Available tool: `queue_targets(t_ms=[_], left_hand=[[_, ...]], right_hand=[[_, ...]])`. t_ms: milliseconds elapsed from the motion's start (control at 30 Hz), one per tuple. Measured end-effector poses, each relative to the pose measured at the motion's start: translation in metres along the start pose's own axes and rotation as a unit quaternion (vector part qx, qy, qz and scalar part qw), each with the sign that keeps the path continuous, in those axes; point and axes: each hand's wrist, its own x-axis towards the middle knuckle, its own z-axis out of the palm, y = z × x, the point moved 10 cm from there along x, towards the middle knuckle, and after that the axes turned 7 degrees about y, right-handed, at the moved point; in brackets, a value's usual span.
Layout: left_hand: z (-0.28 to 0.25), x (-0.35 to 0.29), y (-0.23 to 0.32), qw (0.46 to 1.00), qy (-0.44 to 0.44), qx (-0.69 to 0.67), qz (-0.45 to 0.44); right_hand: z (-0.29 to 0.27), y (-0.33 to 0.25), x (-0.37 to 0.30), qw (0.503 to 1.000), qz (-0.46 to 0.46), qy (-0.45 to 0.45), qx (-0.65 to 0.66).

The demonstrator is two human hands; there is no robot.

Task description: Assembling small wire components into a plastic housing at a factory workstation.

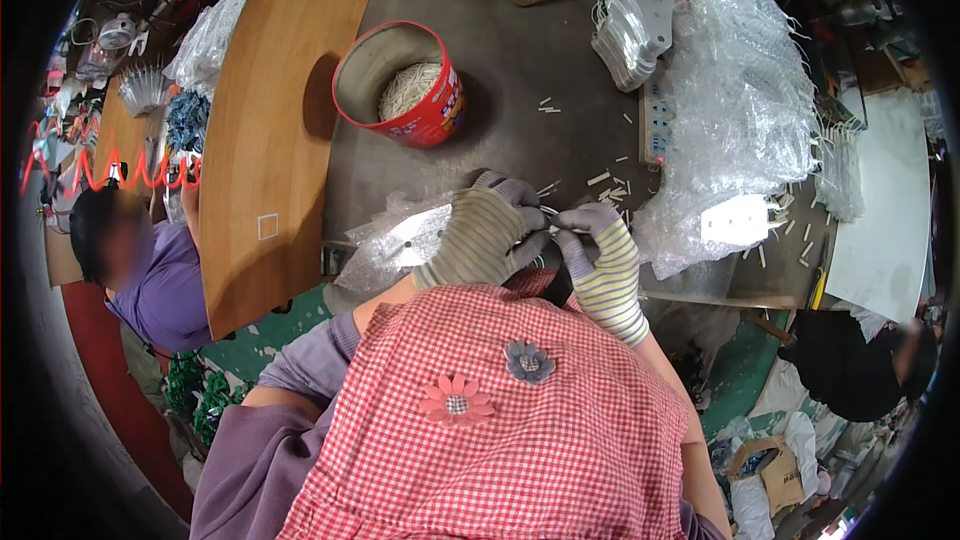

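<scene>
Both my hands wear grey, yellow-striped gloves and meet over the table's near edge. My left hand [485, 225] is closed, its fingertips pinching a thin pale wire [548, 210]. Opposite it, my right hand [605, 265] pinches at the same wire with thumb and forefinger. The wire's far ends are hidden by the gloves. Beside my left hand lies a shiny flat metal plate [415, 238] in clear plastic film, partly under the glove. Several short white tubes [612, 190] are scattered just beyond my right hand.
A red bucket [430, 120] holding many white tubes stands at the far left. Bubble-wrapped bundles [740, 120] fill the right side, next to stacked metal plates [635, 30] and a power strip [655, 125]. A wooden board [270, 160] borders the left. Two other people are nearby.
</scene>
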Motion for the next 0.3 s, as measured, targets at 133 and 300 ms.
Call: queue_targets(t_ms=[133,300], left_hand=[[-0.033,-0.014,-0.018,0.982,-0.036,0.162,-0.088],[-0.042,-0.054,-0.061,0.940,-0.157,0.237,-0.190]], right_hand=[[0.016,-0.013,0.001,0.989,-0.082,-0.069,-0.101],[0.055,-0.016,0.003,0.952,-0.143,-0.167,-0.213]])
